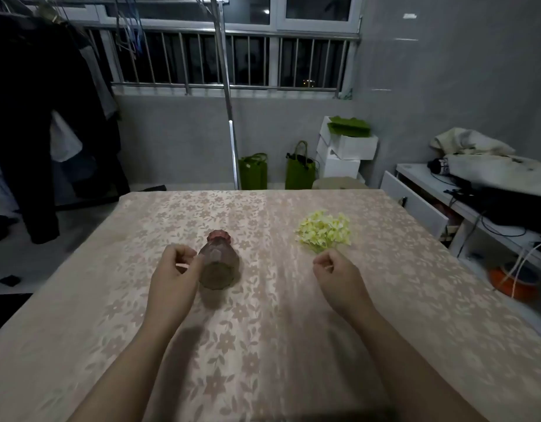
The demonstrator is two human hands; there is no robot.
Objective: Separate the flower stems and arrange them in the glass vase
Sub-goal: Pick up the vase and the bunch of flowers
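A pinkish ribbed glass vase [218,263] with a scalloped rim sits on the table left of centre; the dim light hides whether it stands upright or lies tilted away. My left hand [174,269] is right beside its left side, fingers loosely curled, fingertips at the glass but not wrapped around it. A bunch of pale yellow flowers [324,232] lies to the right, with its stems hidden. My right hand [334,271] hovers just in front of the blossoms, curled into a loose fist, with nothing visible in it.
The table carries a beige floral cloth [263,330]. Beyond its far edge stand a metal pole [232,141], green bags [253,170] and white boxes [345,153]. A white desk [421,190] with cables and clutter is close on the right; dark clothes [34,117] hang at left.
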